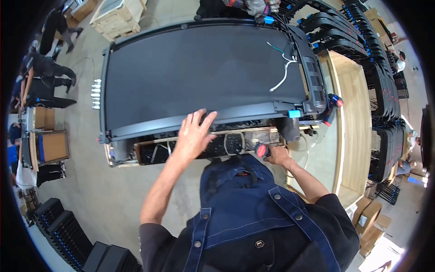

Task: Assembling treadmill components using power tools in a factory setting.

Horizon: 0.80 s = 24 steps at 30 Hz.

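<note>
A treadmill deck point(199, 68) with a wide black belt lies across in front of me. My left hand point(195, 136) is at its near side rail point(244, 111), fingers spread and nothing in them; whether the fingertips touch the rail I cannot tell. Lower right, close to my body, my right hand point(277, 155) is wrapped round a red and black power drill point(262, 150), whose grip is mostly hidden. Loose white and green wires point(286, 68) lie on the belt's right end, beside the vented motor cover point(313, 77). A blue clip point(294, 114) sits at the rail's right end.
Under the deck is a wooden frame holding black-wrapped parts point(181, 147). A second red and black power tool point(333, 109) hangs by the motor cover, next to a long wooden crate point(351, 127). Across the deck stands a person with gloved hands point(256, 5). Stacked black frames point(335, 27) rise behind.
</note>
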{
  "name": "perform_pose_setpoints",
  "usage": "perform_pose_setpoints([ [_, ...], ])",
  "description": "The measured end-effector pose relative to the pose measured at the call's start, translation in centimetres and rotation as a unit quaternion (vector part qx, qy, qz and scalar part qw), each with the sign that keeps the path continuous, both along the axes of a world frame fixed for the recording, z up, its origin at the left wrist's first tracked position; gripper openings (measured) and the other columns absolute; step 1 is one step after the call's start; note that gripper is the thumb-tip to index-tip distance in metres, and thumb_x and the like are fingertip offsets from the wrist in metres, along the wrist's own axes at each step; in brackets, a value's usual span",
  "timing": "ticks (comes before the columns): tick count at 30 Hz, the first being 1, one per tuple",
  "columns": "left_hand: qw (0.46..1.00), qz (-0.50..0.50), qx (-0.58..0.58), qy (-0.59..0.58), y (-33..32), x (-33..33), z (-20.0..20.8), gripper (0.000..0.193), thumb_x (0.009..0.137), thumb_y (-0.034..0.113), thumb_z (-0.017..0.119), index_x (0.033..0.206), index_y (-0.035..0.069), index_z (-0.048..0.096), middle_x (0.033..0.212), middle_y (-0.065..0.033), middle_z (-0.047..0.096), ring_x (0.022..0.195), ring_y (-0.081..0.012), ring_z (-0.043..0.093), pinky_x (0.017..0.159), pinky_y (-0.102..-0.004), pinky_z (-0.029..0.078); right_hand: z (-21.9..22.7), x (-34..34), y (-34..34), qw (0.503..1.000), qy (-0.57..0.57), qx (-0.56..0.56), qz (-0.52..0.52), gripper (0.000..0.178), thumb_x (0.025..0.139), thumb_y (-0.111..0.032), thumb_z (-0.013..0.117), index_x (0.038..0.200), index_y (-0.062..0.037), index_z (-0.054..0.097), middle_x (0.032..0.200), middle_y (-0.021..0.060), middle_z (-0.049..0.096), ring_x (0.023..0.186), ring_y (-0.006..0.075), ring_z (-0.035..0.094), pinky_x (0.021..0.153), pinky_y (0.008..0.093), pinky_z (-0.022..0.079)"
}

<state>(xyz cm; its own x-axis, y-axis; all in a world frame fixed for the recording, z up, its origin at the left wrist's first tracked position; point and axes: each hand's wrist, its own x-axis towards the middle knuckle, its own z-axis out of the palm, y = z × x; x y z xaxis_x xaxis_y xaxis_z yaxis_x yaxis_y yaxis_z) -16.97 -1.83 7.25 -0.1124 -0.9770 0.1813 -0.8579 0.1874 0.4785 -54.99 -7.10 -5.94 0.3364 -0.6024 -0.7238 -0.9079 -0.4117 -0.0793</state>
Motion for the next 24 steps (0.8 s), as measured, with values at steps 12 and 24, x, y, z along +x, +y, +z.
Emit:
perform_pose_setpoints([
  [12, 0.997, -0.002, 0.074, -0.017, 0.3, -1.0, 1.3, 0.061, 0.082, 0.024, 0.078, 0.135, 0.008, 0.053, 0.134, -0.0182, 0.053, 0.12, -0.038, 0.052, 0.102, -0.0472, 0.045, -19.4, 0.5, 3.4, 0.937, 0.059, -0.044, -0.343, 0.091, 0.078, -0.028, 0.081, 0.151, -0.0209, 0.027, 0.137, 0.0248, 0.046, 0.131, 0.0449, 0.047, 0.104, 0.0548, 0.046],
  [24, 0.982, 0.142, 0.1, -0.073, 2.1, 1.8, -1.9, 0.067, 0.075, 0.018, 0.083, 0.133, 0.008, 0.054, 0.127, -0.015, 0.055, 0.115, -0.0351, 0.054, 0.098, -0.0448, 0.046, -18.0, 12.1, -3.3, 0.663, -0.424, 0.416, -0.455, 0.046, 0.091, -0.045, 0.066, 0.124, -0.0122, 0.064, 0.114, 0.0108, 0.069, 0.113, 0.0317, 0.063, 0.096, 0.0494, 0.052],
])
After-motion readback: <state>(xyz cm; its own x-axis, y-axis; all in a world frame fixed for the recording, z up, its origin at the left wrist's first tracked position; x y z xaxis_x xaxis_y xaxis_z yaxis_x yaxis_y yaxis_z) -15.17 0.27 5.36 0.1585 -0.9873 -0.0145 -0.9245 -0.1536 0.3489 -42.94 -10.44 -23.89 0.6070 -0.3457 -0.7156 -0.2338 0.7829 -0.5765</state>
